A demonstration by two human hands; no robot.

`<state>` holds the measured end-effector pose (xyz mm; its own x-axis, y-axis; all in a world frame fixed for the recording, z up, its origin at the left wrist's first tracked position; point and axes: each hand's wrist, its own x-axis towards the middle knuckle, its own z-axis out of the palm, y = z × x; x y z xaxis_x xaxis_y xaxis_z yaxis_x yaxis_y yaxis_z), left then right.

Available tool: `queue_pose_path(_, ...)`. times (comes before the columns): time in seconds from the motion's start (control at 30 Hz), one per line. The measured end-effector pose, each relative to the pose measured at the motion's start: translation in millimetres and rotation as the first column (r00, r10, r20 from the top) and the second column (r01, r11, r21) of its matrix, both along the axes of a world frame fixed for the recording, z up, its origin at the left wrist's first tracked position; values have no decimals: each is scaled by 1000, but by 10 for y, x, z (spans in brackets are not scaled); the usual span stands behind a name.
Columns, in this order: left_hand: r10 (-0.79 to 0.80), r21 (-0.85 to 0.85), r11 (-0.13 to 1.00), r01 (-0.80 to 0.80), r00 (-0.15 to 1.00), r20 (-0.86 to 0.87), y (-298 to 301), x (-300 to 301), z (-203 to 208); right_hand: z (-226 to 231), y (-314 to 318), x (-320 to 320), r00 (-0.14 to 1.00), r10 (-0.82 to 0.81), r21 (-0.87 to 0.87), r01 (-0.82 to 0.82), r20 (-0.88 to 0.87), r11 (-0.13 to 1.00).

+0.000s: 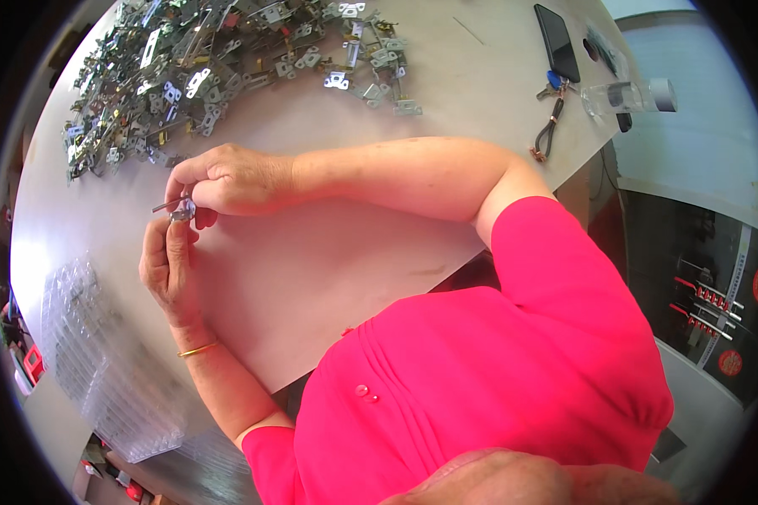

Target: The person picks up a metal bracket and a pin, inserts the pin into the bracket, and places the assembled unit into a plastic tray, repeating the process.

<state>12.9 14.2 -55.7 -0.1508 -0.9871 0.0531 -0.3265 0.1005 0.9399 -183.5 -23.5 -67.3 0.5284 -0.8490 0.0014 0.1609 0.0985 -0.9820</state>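
— Now, what is held over the pale grey bench?

— A small shiny metal fitting with a thin pin sticking out to one side is pinched between both hands, just above the bench surface and in front of the person's chest. The left hand is raised from below, its fingers closed on the underside of the fitting. The right hand is brought across from the other side, and its fingers are curled shut over the top of the same piece. The exact shape of the fitting cannot be told, since most of it is hidden by the fingertips.

— What is seen beyond the hands?

— A wide heap of loose silver-coloured metal hinges and brackets is spread over the far part of the bench, well apart from the hands. A stack of clear plastic blister trays is laid at the bench edge near the left forearm, on which a thin gold bangle is worn.

— And at the far corner?

— A black flat phone is laid there, with a bunch of keys on a dark cord just beside it and a clear plastic bottle lying on its side near the bench edge. A bright pink short-sleeved top is worn by the person.
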Motion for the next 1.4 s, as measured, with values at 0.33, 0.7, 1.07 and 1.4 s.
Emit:
queue_pose_path(0.33,-36,-267,957,116,958,286,14,31,-54,-72,23,97,992,-82,-164,65,-96,984)
queue_pose_path(0.7,69,-391,915,98,918,391,0,-15,-28,-145,49,154,937,-342,-490,267,-68,830)
queue_pose_path(1.07,41,-345,934,98,926,376,19,-22,-48,-50,78,96,967,-234,-196,211,-101,957)
queue_pose_path(1.4,-100,96,988,118,979,-178,22,32,40,245,-54,-49,989,-47,-71,38,-141,997)
